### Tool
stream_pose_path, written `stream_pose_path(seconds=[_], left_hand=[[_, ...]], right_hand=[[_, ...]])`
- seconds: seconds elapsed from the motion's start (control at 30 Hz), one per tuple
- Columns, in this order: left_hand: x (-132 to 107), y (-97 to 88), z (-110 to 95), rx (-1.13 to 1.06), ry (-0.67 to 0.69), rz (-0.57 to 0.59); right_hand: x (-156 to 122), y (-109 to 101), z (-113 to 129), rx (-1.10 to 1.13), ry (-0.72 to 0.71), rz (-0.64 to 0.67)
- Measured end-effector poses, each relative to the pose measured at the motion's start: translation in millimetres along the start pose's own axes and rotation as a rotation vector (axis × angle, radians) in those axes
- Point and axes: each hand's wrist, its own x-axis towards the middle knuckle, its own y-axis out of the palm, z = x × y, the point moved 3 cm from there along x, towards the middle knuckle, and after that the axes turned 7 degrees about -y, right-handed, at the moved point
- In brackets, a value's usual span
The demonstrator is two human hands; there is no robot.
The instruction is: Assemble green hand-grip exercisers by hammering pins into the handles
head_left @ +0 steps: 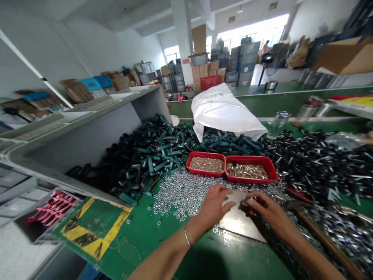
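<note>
Small metal fastener (247,202) is pinched between the clenched fingertips of the right hand (269,212), just above a steel plate (237,221); its long axis is too small to tell. The left hand (211,206) rests open and released on the plate's left edge, near the fastener but apart from it, so the right hand is nearer. Loose hex nuts (180,196) spread beyond the hands toward 2 red trays (205,164). No writing is readable.
</note>
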Motion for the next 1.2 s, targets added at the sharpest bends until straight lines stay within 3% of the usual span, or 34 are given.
stream_pose_path(seconds=[0.07,0.13,0.17,0.27,0.4,0.5,0.6,0.67,0.7,0.77,0.87,0.97,1.03,1.2], left_hand=[[17.6,-40.6,30.6,0.156,-0.168,-0.234],[36.4,-80.5,69.5,0.350,-0.488,-0.413],[45.5,-94.4,88.4,0.430,-0.654,-0.402],[69.3,-111.5,122.9,0.446,-0.800,-0.366],[78.6,-107.3,129.4,0.390,-0.848,-0.342],[74.2,-118.2,126.3,0.291,-0.864,-0.309],[59.4,-136.8,123.9,0.117,-0.857,-0.215],[40.0,-139.2,117.1,-0.084,-0.818,-0.153],[27.9,-134.4,110.2,-0.232,-0.785,-0.125],[1.9,-111.1,87.5,-0.753,-0.695,-0.073],[-29.6,-52.8,39.5,-1.159,-0.698,0.096],[-34.5,1.6,-3.0,-1.258,-0.655,0.184],[-28.7,24.9,-18.6,-1.257,-0.629,0.226],[-19.9,44.3,-26.4,-1.256,-0.624,0.327]], right_hand=[[-3.3,-9.9,7.6,-0.109,-0.065,0.027],[-8.6,-14.5,9.9,-0.171,-0.081,0.027],[-11.0,-13.7,9.4,-0.180,-0.072,0.025],[-13.7,-0.2,5.7,-0.110,-0.023,0.010],[-11.1,17.9,4.5,0.041,-0.011,-0.078],[-16.1,17.2,4.6,0.119,0.005,-0.114],[-28.9,9.5,3.5,0.161,0.032,-0.135],[-37.2,6.7,1.7,0.202,0.039,-0.146],[-40.1,6.9,0.5,0.223,0.041,-0.153],[-42.5,11.0,-1.7,0.264,0.042,-0.176],[-39.0,23.1,-2.9,0.315,0.049,-0.221],[-35.0,33.3,-0.1,0.342,0.047,-0.265],[-35.6,34.8,2.4,0.357,0.027,-0.298],[-42.9,30.5,6.2,0.401,-0.025,-0.359]])
